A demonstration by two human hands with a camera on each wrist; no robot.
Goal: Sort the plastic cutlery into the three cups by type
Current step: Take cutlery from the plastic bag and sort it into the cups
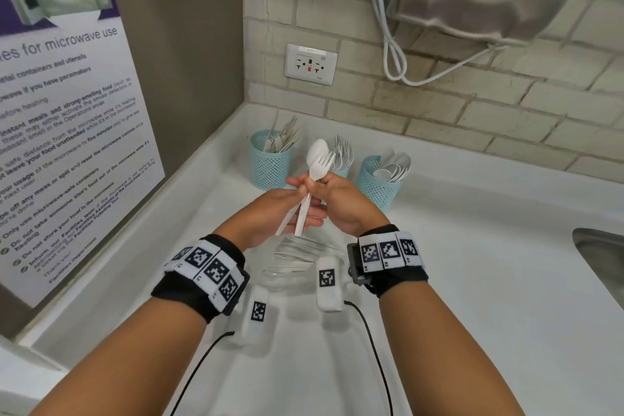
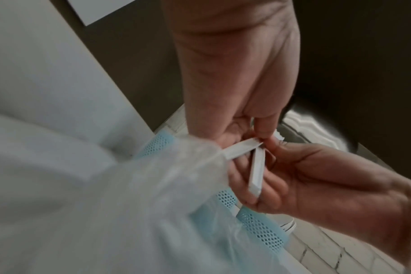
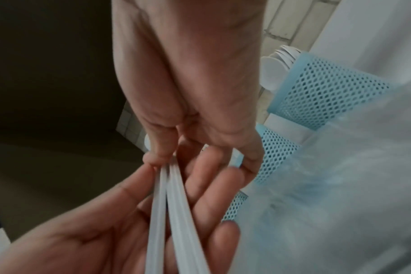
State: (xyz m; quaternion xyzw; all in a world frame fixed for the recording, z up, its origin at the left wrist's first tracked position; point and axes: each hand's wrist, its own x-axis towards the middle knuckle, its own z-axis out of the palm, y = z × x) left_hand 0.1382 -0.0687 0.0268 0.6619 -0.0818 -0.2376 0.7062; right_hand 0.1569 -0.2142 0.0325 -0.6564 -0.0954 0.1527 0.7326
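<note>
A white plastic spoon (image 1: 317,149) and fork (image 1: 320,166) stand upright together above the counter, held between both hands. My left hand (image 1: 280,209) lies palm up under the handles (image 3: 157,213), its thumb pressing them. My right hand (image 1: 341,203) pinches the pair just below the heads. Behind stand three blue mesh cups: the left cup (image 1: 270,162) has knives, the middle cup (image 1: 341,173) has forks and is partly hidden by the hands, and the right cup (image 1: 376,189) has spoons. A clear bag of cutlery (image 1: 297,260) lies under my wrists.
The white counter (image 1: 472,246) runs into a corner with a tiled wall (image 1: 439,105) and a poster panel (image 1: 67,145) on the left. A steel sink (image 1: 601,263) is at the right edge. A wall socket (image 1: 310,64) and a hanging cord (image 1: 391,51) are above.
</note>
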